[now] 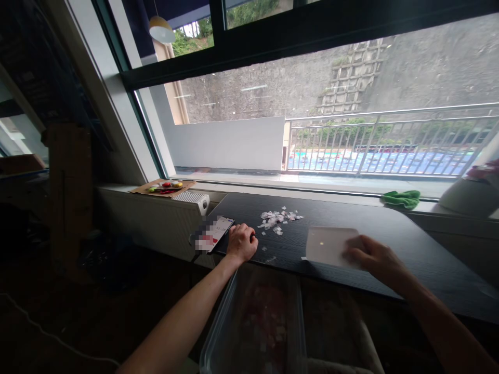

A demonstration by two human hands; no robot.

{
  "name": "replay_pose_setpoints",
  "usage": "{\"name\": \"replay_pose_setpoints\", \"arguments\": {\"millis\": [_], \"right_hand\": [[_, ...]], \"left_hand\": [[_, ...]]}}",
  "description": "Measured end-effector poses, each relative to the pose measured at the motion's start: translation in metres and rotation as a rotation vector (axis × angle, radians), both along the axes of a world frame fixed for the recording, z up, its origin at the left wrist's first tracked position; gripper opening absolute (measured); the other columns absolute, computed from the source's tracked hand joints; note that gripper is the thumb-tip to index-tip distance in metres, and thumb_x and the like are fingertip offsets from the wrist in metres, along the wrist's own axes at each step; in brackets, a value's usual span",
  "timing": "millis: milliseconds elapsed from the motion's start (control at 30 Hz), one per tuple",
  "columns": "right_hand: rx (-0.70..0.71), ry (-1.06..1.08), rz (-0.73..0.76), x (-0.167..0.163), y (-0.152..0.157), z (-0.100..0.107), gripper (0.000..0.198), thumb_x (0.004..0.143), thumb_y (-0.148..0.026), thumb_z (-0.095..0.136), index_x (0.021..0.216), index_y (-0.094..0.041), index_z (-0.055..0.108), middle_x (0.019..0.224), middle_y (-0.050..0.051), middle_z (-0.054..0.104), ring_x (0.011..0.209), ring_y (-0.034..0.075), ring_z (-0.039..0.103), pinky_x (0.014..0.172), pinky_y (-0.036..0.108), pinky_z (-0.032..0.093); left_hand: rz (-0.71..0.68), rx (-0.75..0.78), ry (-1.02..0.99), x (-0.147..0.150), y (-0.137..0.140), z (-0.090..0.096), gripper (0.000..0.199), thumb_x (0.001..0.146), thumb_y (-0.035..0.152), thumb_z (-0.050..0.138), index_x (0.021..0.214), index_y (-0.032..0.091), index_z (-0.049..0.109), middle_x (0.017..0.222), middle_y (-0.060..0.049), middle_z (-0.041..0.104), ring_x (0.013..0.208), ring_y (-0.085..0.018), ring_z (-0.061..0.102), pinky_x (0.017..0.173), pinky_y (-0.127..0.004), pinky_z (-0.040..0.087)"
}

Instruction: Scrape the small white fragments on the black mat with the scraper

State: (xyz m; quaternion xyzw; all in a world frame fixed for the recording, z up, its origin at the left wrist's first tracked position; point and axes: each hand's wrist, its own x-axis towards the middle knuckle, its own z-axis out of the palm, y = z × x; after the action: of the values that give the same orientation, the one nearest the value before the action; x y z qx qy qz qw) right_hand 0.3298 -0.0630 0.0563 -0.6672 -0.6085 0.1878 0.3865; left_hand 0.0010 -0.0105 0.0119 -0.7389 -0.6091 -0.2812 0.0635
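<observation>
My right hand (366, 251) grips the right side of a white, translucent rectangular plastic piece (327, 245), tilted over the dark table (351, 213). Motion blurs both, and I cannot tell whether the piece is a lid or a shallow box. By the table's front edge, my left hand (242, 242) rests with curled fingers; whatever may be inside them is hidden. Just left of it lies a phone (222, 234) with a lit screen. Farther back, a pile of small clear-and-white packets or scraps (278, 218) is spread out, with a few strays nearer the edge.
Below the table edge stands a clear plastic bin (302, 322) with small pale pieces inside. A green cloth (401, 199) lies on the windowsill at right. At left are a white radiator (152, 213) and cardboard (136, 190) bearing colourful items. A pale cable (58, 337) crosses the floor.
</observation>
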Motion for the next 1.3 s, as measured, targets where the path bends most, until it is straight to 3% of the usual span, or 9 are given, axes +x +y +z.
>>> {"name": "replay_pose_setpoints", "arguments": {"millis": [167, 333, 533, 767, 1067, 1300], "right_hand": [[-0.004, 0.325, 0.027, 0.026, -0.009, -0.005, 0.016, 0.068, -0.032, 0.064, 0.080, -0.023, 0.070, 0.072, 0.004, 0.074, 0.064, 0.022, 0.068, 0.056, 0.032, 0.052], [-0.145, 0.481, 0.070, 0.026, 0.001, -0.015, 0.016, 0.063, -0.026, 0.074, 0.078, -0.020, 0.070, 0.074, 0.004, 0.075, 0.069, 0.021, 0.069, 0.063, 0.030, 0.055], [-0.295, 0.547, 0.104, 0.025, 0.004, -0.009, 0.019, 0.056, -0.024, 0.076, 0.074, -0.020, 0.070, 0.074, 0.002, 0.074, 0.069, 0.020, 0.067, 0.065, 0.030, 0.053], [-0.339, 0.553, 0.173, 0.031, 0.003, -0.014, 0.027, 0.054, -0.030, 0.077, 0.078, -0.018, 0.071, 0.076, 0.003, 0.075, 0.071, 0.021, 0.068, 0.066, 0.031, 0.054], [-0.261, 0.511, 0.208, 0.029, 0.000, -0.009, 0.030, 0.061, -0.033, 0.077, 0.086, -0.018, 0.072, 0.084, 0.007, 0.076, 0.076, 0.024, 0.070, 0.067, 0.034, 0.056], [-0.099, 0.599, 0.130, 0.008, 0.027, -0.014, 0.023, 0.064, -0.028, 0.074, 0.086, -0.020, 0.070, 0.083, 0.005, 0.076, 0.074, 0.021, 0.070, 0.067, 0.031, 0.058]], "left_hand": [[-0.005, 0.023, 0.008, -0.002, 0.001, -0.001, 0.014, 0.077, 0.017, 0.052, 0.080, 0.020, 0.065, 0.088, -0.006, 0.065, 0.090, -0.022, 0.058, 0.093, -0.039, 0.039], [-0.020, 0.044, 0.017, -0.005, 0.005, -0.005, 0.014, 0.075, 0.017, 0.052, 0.078, 0.021, 0.065, 0.086, -0.005, 0.066, 0.088, -0.023, 0.059, 0.090, -0.040, 0.040], [-0.030, 0.061, 0.005, -0.007, 0.007, -0.007, 0.015, 0.076, 0.018, 0.051, 0.079, 0.020, 0.066, 0.085, -0.006, 0.066, 0.088, -0.024, 0.059, 0.091, -0.042, 0.040], [-0.033, 0.060, 0.002, -0.007, 0.007, -0.007, 0.015, 0.075, 0.018, 0.052, 0.079, 0.021, 0.065, 0.085, -0.006, 0.066, 0.087, -0.024, 0.059, 0.090, -0.042, 0.040], [-0.029, 0.045, 0.002, -0.007, 0.007, -0.006, 0.014, 0.076, 0.018, 0.052, 0.079, 0.020, 0.065, 0.086, -0.006, 0.066, 0.088, -0.024, 0.059, 0.091, -0.041, 0.040], [-0.019, 0.035, 0.005, -0.003, 0.004, -0.004, 0.014, 0.075, 0.017, 0.052, 0.079, 0.020, 0.065, 0.085, -0.006, 0.065, 0.089, -0.024, 0.058, 0.090, -0.040, 0.040]]}}
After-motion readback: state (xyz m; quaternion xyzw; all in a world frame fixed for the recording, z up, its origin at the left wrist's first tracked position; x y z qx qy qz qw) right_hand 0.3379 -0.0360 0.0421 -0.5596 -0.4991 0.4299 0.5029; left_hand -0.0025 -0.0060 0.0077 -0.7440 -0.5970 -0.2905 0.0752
